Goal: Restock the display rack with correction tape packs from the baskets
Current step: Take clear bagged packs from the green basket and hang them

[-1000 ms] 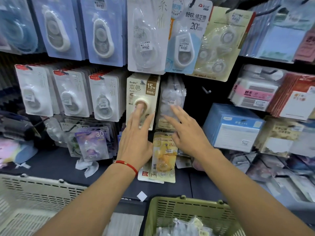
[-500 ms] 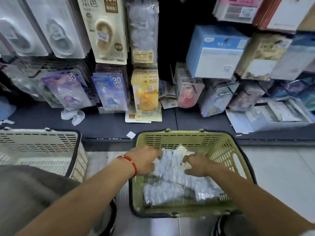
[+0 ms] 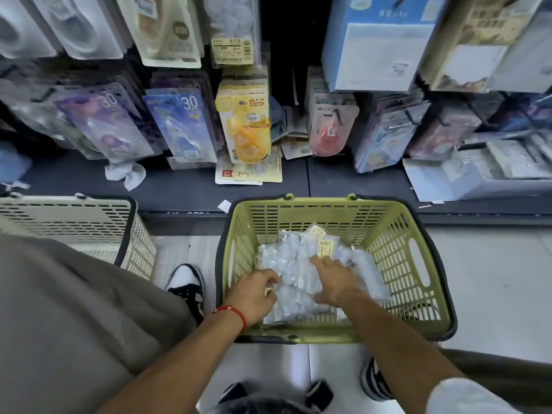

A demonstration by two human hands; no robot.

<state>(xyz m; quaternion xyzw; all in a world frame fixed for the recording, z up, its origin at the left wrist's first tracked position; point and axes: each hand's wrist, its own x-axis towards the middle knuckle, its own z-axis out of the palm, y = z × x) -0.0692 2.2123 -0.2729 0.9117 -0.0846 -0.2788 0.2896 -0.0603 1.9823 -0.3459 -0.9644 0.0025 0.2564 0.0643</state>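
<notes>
The green basket (image 3: 391, 234), slotted plastic with a dark rim, sits on the pale floor just in front of the display rack (image 3: 268, 186). Inside it lies a heap of correction tape packs (image 3: 301, 273), clear crinkled bags with bumpy round shapes and small yellow labels. The left hand (image 3: 254, 297), at the near-left of the basket, curls its fingers and pinches the edge of one pack. The right hand (image 3: 334, 282), in the basket's middle, presses on the heap with bent fingers; whether it grips a pack I cannot tell. Left of the green basket stands a cream basket (image 3: 89, 222), also slotted.
</notes>
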